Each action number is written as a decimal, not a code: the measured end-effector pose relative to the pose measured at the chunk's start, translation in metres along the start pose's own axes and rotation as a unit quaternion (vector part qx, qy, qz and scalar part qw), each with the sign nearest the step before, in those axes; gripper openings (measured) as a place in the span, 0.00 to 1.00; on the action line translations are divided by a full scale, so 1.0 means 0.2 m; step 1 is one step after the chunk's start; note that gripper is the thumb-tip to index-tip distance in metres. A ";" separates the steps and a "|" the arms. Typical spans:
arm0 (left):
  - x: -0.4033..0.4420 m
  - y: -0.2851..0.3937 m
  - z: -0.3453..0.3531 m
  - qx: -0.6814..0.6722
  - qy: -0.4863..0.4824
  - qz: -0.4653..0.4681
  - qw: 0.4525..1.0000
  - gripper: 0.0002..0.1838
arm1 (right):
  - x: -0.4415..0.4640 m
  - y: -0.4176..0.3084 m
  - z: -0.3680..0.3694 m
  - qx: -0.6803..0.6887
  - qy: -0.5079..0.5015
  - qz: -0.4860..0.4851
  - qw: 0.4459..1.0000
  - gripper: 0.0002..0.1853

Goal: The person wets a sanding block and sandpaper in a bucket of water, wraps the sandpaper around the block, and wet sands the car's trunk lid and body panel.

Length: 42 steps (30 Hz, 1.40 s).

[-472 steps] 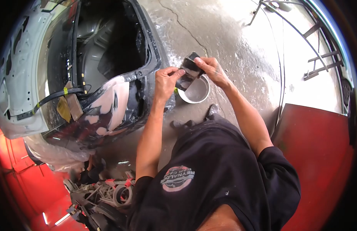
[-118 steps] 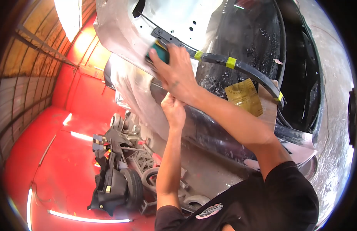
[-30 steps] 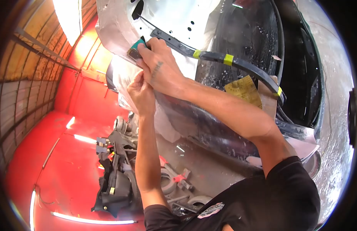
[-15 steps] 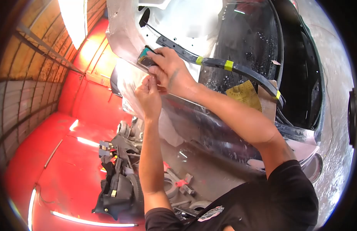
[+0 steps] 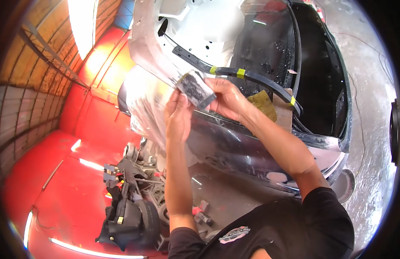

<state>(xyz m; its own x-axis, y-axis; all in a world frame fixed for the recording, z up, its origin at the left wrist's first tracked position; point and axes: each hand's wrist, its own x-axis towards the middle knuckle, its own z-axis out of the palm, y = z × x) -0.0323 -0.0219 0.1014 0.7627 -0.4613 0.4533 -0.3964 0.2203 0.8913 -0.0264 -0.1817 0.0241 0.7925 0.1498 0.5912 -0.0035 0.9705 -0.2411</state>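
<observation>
In the head view, a sanding block (image 5: pixel 195 90) is held up between my two hands. The face turned towards me is dark like sandpaper, with whitish dusty patches. My left hand (image 5: pixel 178 113) is closed on its lower left edge, the thumb near the corner. On the other side, my right hand (image 5: pixel 226 97) grips its right edge, with some fingers hidden behind it. Behind the block lies the car's sanded, pale body panel (image 5: pixel 150 56). A dark curved strip (image 5: pixel 226 71) with yellow tape bands runs across the car's opening, just beyond my right hand.
A yellow sandpaper sheet (image 5: pixel 264 105) and a piece of cardboard (image 5: pixel 283 113) lie on the car beside my right forearm. Black car parts (image 5: pixel 131 220) and a tyre sit on the floor at lower left. A red wall (image 5: pixel 44 172) bears strip lights.
The block has been turned so its dusty dark face shows, and both hands have shifted right and down. My left hand, earlier pinching beside my right, now holds the block's edge.
</observation>
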 end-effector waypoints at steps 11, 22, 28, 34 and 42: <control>-0.12 -0.08 0.01 -0.013 -0.128 0.043 0.991 0.35 | -0.20 0.12 0.05 0.095 0.009 0.050 0.994 0.19; -0.07 -0.11 -0.04 0.157 -0.006 0.245 0.957 0.29 | -0.25 0.01 0.16 -0.650 0.194 -0.177 0.713 0.13; 0.07 0.01 -0.15 0.558 0.034 0.469 0.683 0.24 | -0.32 -0.34 0.08 -0.881 0.154 -0.382 0.231 0.16; 0.29 0.35 -0.08 0.793 -0.010 0.521 0.314 0.17 | -0.36 -0.40 -0.21 -0.931 0.136 -0.201 0.272 0.26; 0.79 0.82 0.45 0.837 -0.112 0.533 0.049 0.09 | -0.39 -0.44 -0.32 -0.895 0.094 -0.226 0.374 0.34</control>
<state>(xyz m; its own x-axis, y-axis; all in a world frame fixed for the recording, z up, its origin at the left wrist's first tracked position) -0.0226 -0.1349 0.3172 -0.0978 -0.9939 0.0500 0.2216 -0.0707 -0.9726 -0.0484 -0.2904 -0.0503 0.4952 -0.1321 0.8587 0.4370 -0.8164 -0.3776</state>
